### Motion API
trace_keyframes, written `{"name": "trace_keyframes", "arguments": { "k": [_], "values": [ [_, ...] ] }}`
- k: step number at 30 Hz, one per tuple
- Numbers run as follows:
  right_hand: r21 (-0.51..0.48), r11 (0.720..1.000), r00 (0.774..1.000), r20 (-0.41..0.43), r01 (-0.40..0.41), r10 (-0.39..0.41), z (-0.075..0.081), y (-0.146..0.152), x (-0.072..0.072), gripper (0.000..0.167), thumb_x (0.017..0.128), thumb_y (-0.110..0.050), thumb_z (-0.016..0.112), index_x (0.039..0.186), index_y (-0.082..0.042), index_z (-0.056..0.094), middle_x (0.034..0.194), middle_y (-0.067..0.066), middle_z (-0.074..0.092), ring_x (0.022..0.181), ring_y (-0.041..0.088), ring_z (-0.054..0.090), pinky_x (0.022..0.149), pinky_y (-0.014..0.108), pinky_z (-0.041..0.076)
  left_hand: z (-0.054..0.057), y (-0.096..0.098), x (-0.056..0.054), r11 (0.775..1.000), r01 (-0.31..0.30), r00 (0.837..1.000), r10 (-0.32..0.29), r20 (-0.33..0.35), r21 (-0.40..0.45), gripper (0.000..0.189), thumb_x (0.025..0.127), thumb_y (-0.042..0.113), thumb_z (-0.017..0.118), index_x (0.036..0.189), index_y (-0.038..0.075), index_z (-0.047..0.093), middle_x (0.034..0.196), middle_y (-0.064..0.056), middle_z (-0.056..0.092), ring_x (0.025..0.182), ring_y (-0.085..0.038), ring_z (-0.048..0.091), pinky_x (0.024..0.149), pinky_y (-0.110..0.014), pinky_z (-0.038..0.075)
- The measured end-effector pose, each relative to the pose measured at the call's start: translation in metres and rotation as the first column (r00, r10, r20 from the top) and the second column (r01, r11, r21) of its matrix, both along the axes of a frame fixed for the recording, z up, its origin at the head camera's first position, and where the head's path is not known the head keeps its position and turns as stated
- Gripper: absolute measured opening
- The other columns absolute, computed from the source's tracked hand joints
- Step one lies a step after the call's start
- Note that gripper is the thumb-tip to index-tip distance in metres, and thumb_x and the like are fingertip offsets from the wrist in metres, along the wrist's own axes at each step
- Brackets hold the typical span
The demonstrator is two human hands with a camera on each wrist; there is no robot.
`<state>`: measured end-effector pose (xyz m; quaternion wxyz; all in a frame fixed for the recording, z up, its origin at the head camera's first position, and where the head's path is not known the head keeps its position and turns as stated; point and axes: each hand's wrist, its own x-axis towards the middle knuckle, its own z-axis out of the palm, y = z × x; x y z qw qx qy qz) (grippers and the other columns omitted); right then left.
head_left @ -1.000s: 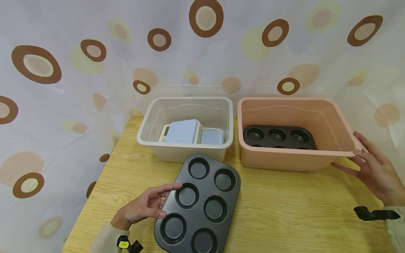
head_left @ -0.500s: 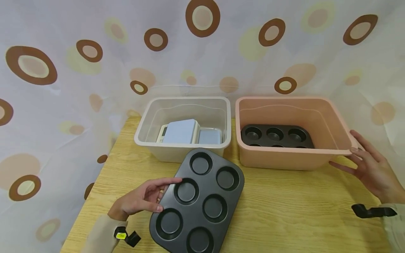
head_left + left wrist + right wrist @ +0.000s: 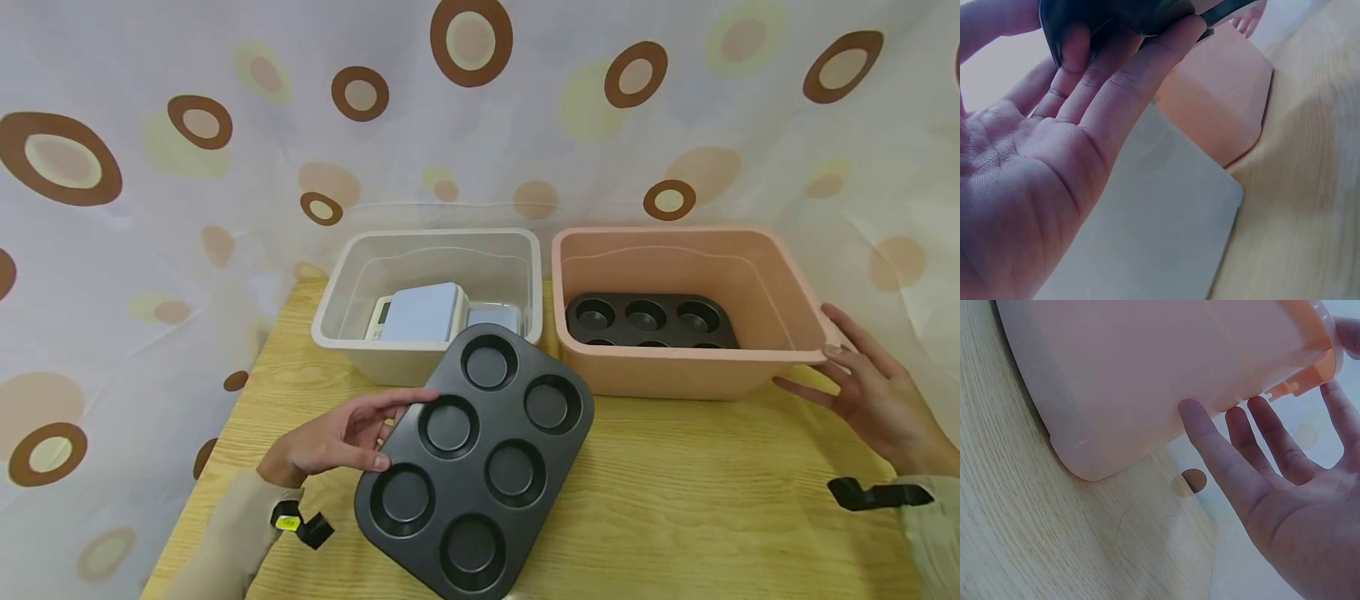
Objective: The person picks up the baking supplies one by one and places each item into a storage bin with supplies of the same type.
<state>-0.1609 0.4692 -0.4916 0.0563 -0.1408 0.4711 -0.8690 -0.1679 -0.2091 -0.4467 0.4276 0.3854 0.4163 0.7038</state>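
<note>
My left hand [image 3: 337,437] grips a dark grey muffin tin [image 3: 480,446] by its left edge, thumb on top and the other fingers beneath. The tin is tilted and overlaps the front rim of the white bin [image 3: 420,360] in the head view. From the left wrist, the fingers [image 3: 1129,87] show under the dark tin, raised above the table. At the pink bin [image 3: 675,375], my right hand [image 3: 885,396] holds the right end of the rim, thumb over it and the fingertips [image 3: 1194,412] against the outer wall. Another muffin tin [image 3: 652,321] lies in the pink bin.
Inside the white bin are a kitchen scale [image 3: 420,312] with a light blue top and a light blue flat piece [image 3: 491,317]. Both bins stand side by side at the back of the wooden table [image 3: 675,500], against a patterned curtain [image 3: 247,183].
My left hand has raised the muffin tin and moved it toward the bins, so it now covers part of the white bin. The right hand stays at the pink bin. The head view has shifted slightly.
</note>
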Motion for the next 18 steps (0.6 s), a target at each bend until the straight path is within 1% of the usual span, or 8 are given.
{"name": "trace_keyframes", "arguments": {
  "k": [4,7,13,15,18],
  "values": [
    [0.02,1.0,1.0,-0.01,0.013,-0.013,0.0,0.0,0.002,0.065,0.116,0.004,0.019,0.177,-0.019,0.019,0.171,-0.01,0.048,0.135,0.02,0.071,0.091,0.05,0.068,0.009,0.006,-0.009,1.0,-0.004,0.999,0.003,-0.042,-0.017,0.083,0.099,-0.02,0.052,0.173,0.003,0.022,0.163,-0.017,0.05,0.141,-0.025,0.065,0.108,-0.046,0.06],
    [0.047,0.998,0.999,-0.004,0.035,-0.035,0.001,0.0,0.003,0.066,0.116,0.005,0.021,0.177,-0.02,0.02,0.17,-0.011,0.048,0.134,0.019,0.072,0.089,0.049,0.069,0.015,0.012,-0.015,0.999,-0.022,0.997,0.019,-0.077,-0.028,0.085,0.099,-0.019,0.055,0.174,0.003,0.021,0.164,-0.016,0.051,0.14,-0.024,0.066,0.108,-0.044,0.061],
    [0.14,0.986,0.995,0.034,0.091,-0.097,0.004,-0.003,0.003,0.066,0.116,0.005,0.027,0.176,-0.023,0.024,0.166,-0.015,0.049,0.13,0.015,0.073,0.085,0.044,0.07,0.021,0.02,-0.027,0.999,-0.052,0.988,0.05,-0.143,-0.011,0.087,0.098,-0.02,0.056,0.174,0.0,0.018,0.17,-0.014,0.047,0.143,-0.022,0.063,0.109,-0.04,0.06],
    [0.141,0.986,0.995,0.036,0.087,-0.093,0.004,-0.003,0.003,0.067,0.116,0.004,0.026,0.176,-0.024,0.023,0.166,-0.016,0.049,0.131,0.014,0.073,0.085,0.044,0.07,0.022,0.023,-0.03,0.998,-0.057,0.986,0.054,-0.161,-0.012,0.087,0.098,-0.02,0.056,0.174,0.0,0.017,0.169,-0.014,0.047,0.142,-0.022,0.064,0.108,-0.039,0.061],
    [0.103,0.993,0.997,0.034,0.064,-0.068,0.005,-0.002,0.004,0.067,0.116,0.005,0.025,0.176,-0.025,0.023,0.167,-0.017,0.049,0.132,0.016,0.072,0.087,0.046,0.069,0.026,0.029,-0.035,0.997,-0.065,0.985,0.058,-0.162,-0.035,0.089,0.099,-0.018,0.058,0.174,0.001,0.016,0.17,-0.013,0.047,0.141,-0.021,0.064,0.109,-0.04,0.061]
  ]
}}
